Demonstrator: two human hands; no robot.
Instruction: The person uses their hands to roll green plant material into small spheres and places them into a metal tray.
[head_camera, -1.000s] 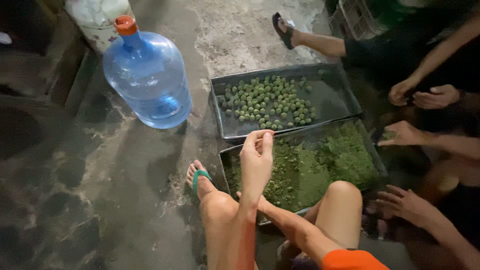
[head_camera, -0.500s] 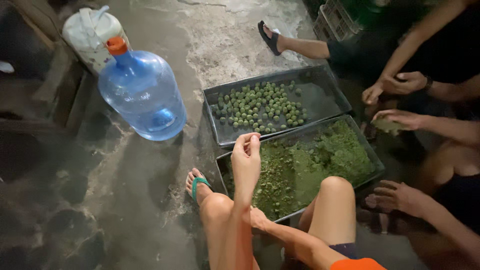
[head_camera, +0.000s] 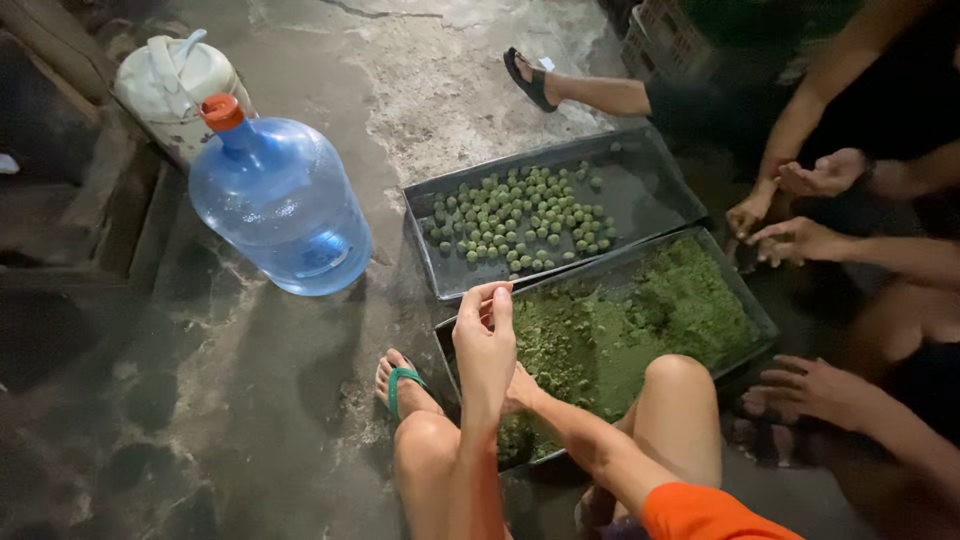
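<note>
- Fingers (head_camera: 497, 297) of the left hand (head_camera: 485, 345) are pressed together, tips curled toward the thumb; whether a bit of paste sits between them is too small to tell.
- That hand is raised over the near left corner of the tray of green paste (head_camera: 640, 330), the landmark for what follows.
- Only part of the right hand (head_camera: 520, 390) shows, behind the left wrist and just over the paste; its finger state cannot be told.
- Touching the paste tray on its far side lies a second dark tray (head_camera: 650, 195) holding many small green balls (head_camera: 520, 215).
- Left of the paste tray, well apart, stands a blue water jug (head_camera: 280, 205) with an orange cap, and beyond it a white sack (head_camera: 170, 85).
- A foot in a green flip-flop (head_camera: 400, 385) rests just beside the tray's near left corner; both bare knees rise in front of it.
- Right of the tray, other people's hands (head_camera: 800, 240) hover near its far right edge, another (head_camera: 810, 390) near its right side.
- A sandalled foot (head_camera: 530, 78) lies beyond the ball tray.
</note>
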